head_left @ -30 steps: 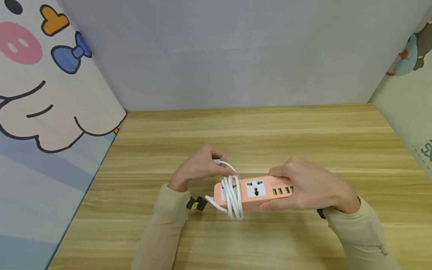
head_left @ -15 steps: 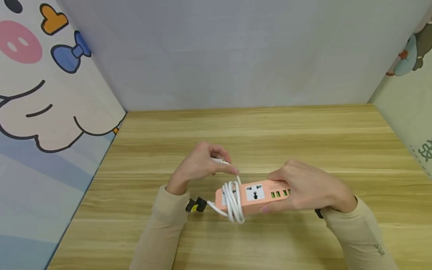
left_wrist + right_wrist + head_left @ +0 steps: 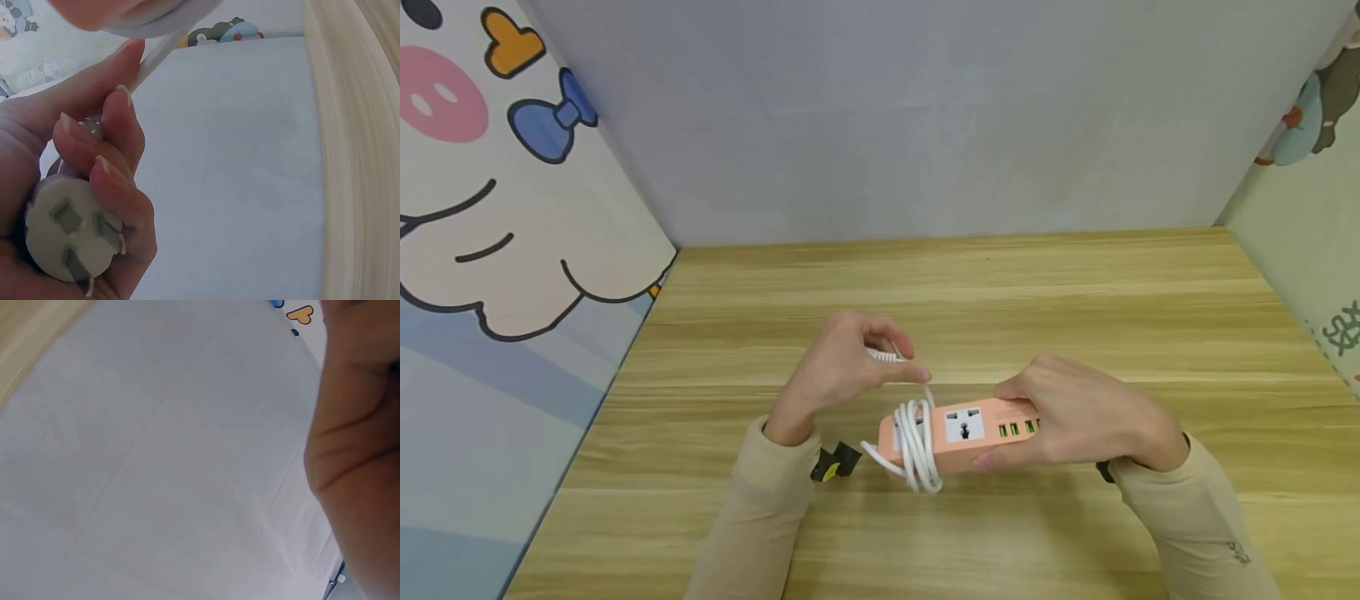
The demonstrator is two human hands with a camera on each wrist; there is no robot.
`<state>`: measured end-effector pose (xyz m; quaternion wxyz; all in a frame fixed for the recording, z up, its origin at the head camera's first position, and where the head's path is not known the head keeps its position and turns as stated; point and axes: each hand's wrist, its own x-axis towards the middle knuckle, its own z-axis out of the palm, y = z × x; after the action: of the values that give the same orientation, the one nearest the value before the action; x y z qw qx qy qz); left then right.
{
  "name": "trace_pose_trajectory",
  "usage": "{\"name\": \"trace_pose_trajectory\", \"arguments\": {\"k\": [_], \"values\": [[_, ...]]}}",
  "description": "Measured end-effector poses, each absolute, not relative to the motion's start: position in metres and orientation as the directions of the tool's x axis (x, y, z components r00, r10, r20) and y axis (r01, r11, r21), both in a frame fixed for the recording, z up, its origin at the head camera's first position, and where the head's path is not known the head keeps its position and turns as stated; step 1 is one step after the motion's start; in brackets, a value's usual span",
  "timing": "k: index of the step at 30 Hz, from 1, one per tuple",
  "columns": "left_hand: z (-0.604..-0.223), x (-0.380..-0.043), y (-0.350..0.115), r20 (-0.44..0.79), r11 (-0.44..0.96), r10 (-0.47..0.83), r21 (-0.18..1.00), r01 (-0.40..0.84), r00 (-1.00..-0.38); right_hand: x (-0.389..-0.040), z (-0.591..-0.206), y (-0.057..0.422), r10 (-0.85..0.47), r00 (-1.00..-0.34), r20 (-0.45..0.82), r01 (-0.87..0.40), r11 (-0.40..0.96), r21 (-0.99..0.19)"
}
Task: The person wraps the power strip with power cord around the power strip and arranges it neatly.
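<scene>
A peach-coloured power strip (image 3: 953, 460) is held above the table, its white socket and green USB ports facing up. My right hand (image 3: 1078, 412) grips its right end. White power cord (image 3: 919, 446) is wound several times round the strip's left part. Just above those turns, my left hand (image 3: 838, 362) pinches the cord's free end between thumb and finger. In the left wrist view the white three-pin plug (image 3: 72, 228) lies within the curled fingers of that hand. The right wrist view shows only part of the right hand (image 3: 356, 444), with the strip out of sight.
The wood-grain table (image 3: 1000, 317) spreads beneath both hands. Behind it rises a plain pale wall panel (image 3: 925, 125), with a cartoon-printed panel (image 3: 550, 250) at left and another printed panel (image 3: 1307, 225) at right. Small black devices sit at both wrists.
The left hand has shifted slightly up and left, drawing the cord end more upright from the coil. The strip has dropped a little, still in the right hand.
</scene>
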<state>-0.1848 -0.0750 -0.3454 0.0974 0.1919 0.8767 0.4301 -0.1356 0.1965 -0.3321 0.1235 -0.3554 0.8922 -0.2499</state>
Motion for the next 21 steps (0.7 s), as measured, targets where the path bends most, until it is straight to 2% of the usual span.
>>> {"name": "trace_pose_trajectory", "arguments": {"k": [13, 21], "values": [[-0.339, -0.177, -0.075, 0.153, 0.529, 0.445, 0.750, 0.397, -0.882, -0.141, -0.337, 0.197, -0.656, -0.753, -0.052, -0.551, 0.672, -0.494], [-0.334, -0.168, -0.069, 0.185, 0.591, 0.439, 0.678, 0.438, -0.879, -0.147, -0.343, 0.199, -0.619, -0.781, -0.083, -0.513, 0.711, -0.481]]}}
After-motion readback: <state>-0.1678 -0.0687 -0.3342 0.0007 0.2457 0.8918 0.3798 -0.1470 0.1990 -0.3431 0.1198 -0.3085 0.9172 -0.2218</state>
